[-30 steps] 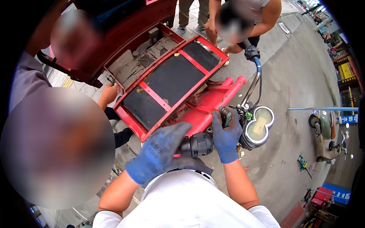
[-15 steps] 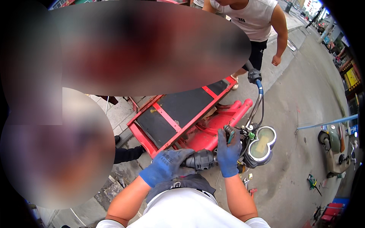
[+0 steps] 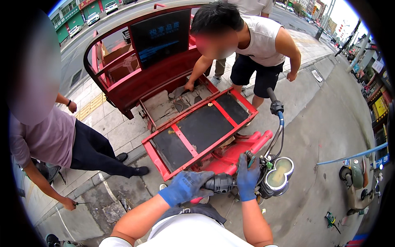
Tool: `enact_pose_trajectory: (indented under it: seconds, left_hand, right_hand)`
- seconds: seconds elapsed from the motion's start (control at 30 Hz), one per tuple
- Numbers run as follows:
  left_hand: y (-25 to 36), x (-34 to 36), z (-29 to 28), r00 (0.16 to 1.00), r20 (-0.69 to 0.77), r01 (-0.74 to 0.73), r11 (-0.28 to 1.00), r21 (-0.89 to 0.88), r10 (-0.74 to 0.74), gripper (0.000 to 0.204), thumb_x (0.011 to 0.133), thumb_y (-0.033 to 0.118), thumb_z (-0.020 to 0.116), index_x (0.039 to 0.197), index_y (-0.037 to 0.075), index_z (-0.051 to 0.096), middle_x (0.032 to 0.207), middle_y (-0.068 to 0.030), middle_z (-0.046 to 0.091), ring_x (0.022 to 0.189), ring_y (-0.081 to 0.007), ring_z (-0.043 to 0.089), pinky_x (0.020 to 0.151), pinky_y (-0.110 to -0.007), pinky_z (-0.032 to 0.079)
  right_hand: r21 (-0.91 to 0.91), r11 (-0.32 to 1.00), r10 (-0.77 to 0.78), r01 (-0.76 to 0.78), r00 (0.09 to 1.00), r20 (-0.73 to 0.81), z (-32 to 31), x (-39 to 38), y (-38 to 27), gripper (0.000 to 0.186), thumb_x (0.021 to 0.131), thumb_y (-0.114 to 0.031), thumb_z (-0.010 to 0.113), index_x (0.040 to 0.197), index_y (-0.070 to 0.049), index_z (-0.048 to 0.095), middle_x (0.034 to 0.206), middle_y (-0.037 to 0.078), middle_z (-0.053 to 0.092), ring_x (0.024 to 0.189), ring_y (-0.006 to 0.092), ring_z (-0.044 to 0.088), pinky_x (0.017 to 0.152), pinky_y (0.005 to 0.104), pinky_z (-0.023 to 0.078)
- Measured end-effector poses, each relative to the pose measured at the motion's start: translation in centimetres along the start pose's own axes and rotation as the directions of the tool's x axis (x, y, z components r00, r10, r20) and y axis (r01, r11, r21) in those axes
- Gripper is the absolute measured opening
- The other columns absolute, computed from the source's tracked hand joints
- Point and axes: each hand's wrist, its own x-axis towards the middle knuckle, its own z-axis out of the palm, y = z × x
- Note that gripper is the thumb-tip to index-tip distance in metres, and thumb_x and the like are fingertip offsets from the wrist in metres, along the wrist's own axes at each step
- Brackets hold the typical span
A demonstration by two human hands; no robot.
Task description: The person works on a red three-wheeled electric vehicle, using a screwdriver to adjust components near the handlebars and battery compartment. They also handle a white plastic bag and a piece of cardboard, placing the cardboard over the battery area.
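Observation:
My left hand [image 3: 183, 188], in a blue work glove, is closed around the left handlebar grip of a red cargo tricycle. Beside it sits the black switch housing [image 3: 221, 183]. My right hand [image 3: 247, 181], gloved the same way, is just right of that housing, with curled fingers around a small dark-and-teal tool [image 3: 250, 159] whose kind I cannot make out. Its palm side hides part of the handlebar. Right of this hand is the twin round instrument cluster [image 3: 279, 173], with cables and the far handlebar [image 3: 281, 117] rising behind.
Ahead, the red seat frame [image 3: 193, 142] with black panels is tipped beside an open compartment [image 3: 158, 109]. A person in a white sleeveless top [image 3: 263, 41] reaches into it. Another person in a light purple shirt [image 3: 45, 140] stands left, holding a thin tool. A parked scooter [image 3: 358, 181] is at right.
My view has tilted upward a little, so the tricycle's front sits slightly lower in it. Both my hands keep their places at the handlebar.

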Motion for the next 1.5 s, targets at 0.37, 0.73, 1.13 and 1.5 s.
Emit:
enact_pose_trajectory:
  seconds: [0.37,0.73,1.13,1.5]
  left_hand:
    - [-0.6,-0.6,-1.0,0.969,-0.177,-0.202,0.965,-0.165,0.173,0.055,0.082,0.039,0.068,0.123,0.007,0.05,0.105,-0.0174,0.062,0.094,-0.0319,0.063,0.079,-0.041,0.05]
    - [-2.7,-4.2,-0.6,0.923,0.271,0.194,0.279,-0.941,0.274,0.06,0.089,0.018,0.059,0.139,-0.002,0.032,0.106,-0.0078,0.058,0.096,-0.015,0.057,0.082,-0.027,0.047]
    - [-3.7,-7.4,-2.5,0.841,0.399,0.514,-0.31,-0.8,0.365,0.061,0.088,0.023,0.059,0.138,0.0,0.035,0.122,-0.0121,0.054,0.105,-0.0252,0.06,0.089,-0.041,0.05]
    - [-1.1,-5.7,-4.3,0.972,0.223,0.221,-0.022,-0.975,-0.079,0.047,0.085,0.005,0.059,0.127,-0.007,0.042,0.116,-0.0166,0.06,0.094,-0.0194,0.064,0.087,-0.03,0.052]
  right_hand:
    - [0.625,0.722,0.342,-0.297,0.938,0.052,-3.1,-3.4,-7.5,0.035,0.098,-0.039,0.044,0.099,-0.005,0.055,0.078,0.007,0.061,0.061,0.0173,0.061,0.053,0.0301,0.052]
    - [0.143,0.98,0.127,-0.14,0.987,0.101,4.2,-12.0,-14.2,0.014,0.091,-0.012,0.057,0.101,-0.002,0.059,0.086,0.001,0.055,0.078,0.0075,0.049,0.07,0.0231,0.042]
    - [-0.243,0.961,-0.11,0.133,0.988,0.108,3.6,-16.9,-17.7,0.032,0.072,-0.005,0.073,0.103,-0.006,0.067,0.094,0.008,0.059,0.085,0.0191,0.056,0.073,0.0289,0.045]
    - [0.235,0.959,0.102,-0.156,0.968,0.229,-1.4,-20.4,-12.2,0.06,0.078,0.003,0.06,0.135,0.001,0.04,0.122,0.014,0.054,0.114,0.025,0.054,0.095,0.0342,0.045]
